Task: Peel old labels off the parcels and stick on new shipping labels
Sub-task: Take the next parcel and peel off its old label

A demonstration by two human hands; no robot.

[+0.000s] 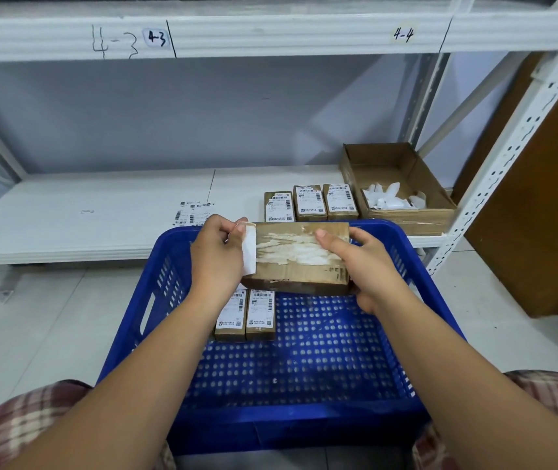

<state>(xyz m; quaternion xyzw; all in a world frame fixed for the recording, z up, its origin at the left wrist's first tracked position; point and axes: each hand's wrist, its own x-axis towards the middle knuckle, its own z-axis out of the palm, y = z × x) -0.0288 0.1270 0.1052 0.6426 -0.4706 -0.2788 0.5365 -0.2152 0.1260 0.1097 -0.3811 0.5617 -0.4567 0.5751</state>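
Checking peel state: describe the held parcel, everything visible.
The parcel is a brown cardboard box, held above the blue basket, broad face tilted toward the camera. Torn white label residue streaks that face. The left hand pinches a white strip peeled at its left end; the right hand grips its right end, thumb on top.

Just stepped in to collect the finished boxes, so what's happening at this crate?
A seated person holds a brown parcel over the blue crate. The left grip pinches a white strip of old label lifted at the parcel's left end; the right grip holds the other end. Torn white residue shows on top. Two labelled parcels lie in the crate, three more stand on the shelf beside a box of scraps.
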